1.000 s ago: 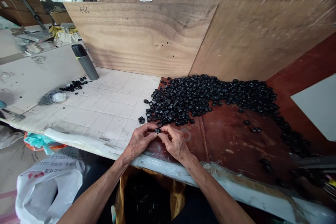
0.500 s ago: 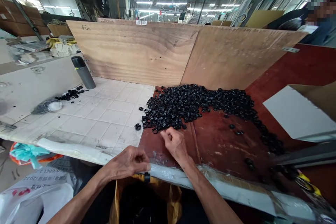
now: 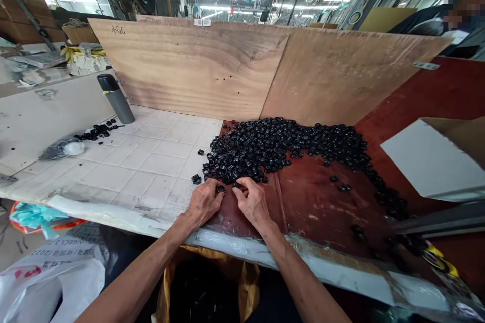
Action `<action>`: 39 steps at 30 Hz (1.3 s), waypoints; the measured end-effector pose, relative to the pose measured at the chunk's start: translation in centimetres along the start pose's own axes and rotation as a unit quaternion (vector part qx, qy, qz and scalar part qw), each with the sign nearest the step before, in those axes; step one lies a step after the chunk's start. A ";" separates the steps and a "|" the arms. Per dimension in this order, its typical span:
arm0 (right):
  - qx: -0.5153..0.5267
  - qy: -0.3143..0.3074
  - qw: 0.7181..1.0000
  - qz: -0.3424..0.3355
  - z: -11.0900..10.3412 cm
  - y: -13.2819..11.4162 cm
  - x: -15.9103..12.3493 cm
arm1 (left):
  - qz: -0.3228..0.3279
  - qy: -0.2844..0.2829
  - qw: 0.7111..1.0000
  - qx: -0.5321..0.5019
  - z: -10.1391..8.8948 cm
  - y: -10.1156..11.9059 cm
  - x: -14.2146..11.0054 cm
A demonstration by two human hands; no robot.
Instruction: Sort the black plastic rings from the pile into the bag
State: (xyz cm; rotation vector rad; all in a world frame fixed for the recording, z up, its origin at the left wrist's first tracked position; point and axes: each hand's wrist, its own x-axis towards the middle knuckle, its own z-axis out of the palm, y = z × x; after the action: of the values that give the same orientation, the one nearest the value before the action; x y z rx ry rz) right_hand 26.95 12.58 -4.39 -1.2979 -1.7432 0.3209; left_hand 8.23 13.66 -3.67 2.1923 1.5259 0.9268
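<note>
Clearly, our board (image 3: 182,68) bears "GG"; our left hand (image 3: 203,201) pinches a black ring (image 3: 220,189), our right hand (image 3: 253,203) a black piece (image 3: 236,185).

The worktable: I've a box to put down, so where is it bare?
Most room is on the white tabletop, between the gray bottle and the black pile. A second bare patch is the red surface right of the right hand, left of a few stray pieces. It is crowded just beyond the hands, where the pile reaches toward the plywood board.
</note>
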 end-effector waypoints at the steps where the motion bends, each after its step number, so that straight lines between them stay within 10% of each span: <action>1: 0.043 -0.010 0.999 0.003 -0.1 -0.3 0.1 | 0.002 0.002 1.000 -0.017 -0.2 -0.1 -0.3; 11: 0.134 -0.051 0.990 -0.001 -0.5 -1.5 0.5 | -0.048 -0.010 0.947 -0.317 -0.3 -0.9 -0.8; 39: 0.076 -0.056 0.995 -0.003 0.5 -1.4 0.2 | 0.025 -0.005 0.933 -0.359 -1.2 0.0 -0.5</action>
State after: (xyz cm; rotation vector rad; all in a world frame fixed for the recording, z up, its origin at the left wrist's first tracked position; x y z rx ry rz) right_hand 25.69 12.30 -3.56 -1.1846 -1.7790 0.5230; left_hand 7.34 13.08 -2.99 1.6921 0.9076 1.2386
